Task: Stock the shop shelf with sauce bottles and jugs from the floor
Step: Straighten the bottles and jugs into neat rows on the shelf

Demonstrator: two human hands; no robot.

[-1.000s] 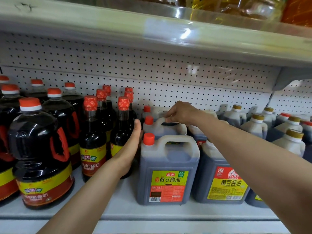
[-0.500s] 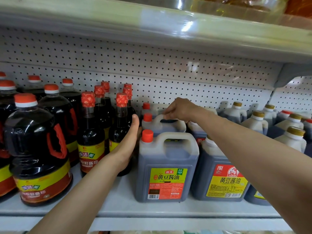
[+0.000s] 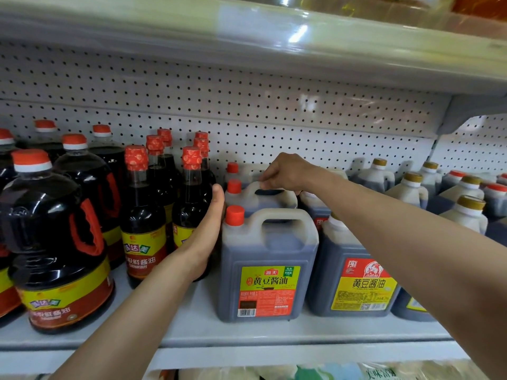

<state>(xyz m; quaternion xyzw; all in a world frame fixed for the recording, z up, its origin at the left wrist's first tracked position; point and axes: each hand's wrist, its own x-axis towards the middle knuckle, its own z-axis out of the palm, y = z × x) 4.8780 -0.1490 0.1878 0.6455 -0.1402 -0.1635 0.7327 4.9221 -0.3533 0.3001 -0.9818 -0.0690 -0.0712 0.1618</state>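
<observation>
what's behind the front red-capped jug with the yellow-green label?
Behind the front translucent red-capped jug stands a second red-capped jug, right hand gripping its handle. A third red cap shows further back; its body is hidden.

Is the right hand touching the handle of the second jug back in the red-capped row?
Touching. The head view shows the right hand with its fingertips curled onto the top of the second jug's handle, with no gap between them.

Left hand point(image 3: 204, 237) fingers hidden behind front jug point(image 3: 267, 267); leftmost bottle point(image 3: 6, 215) cut by edge.
</observation>
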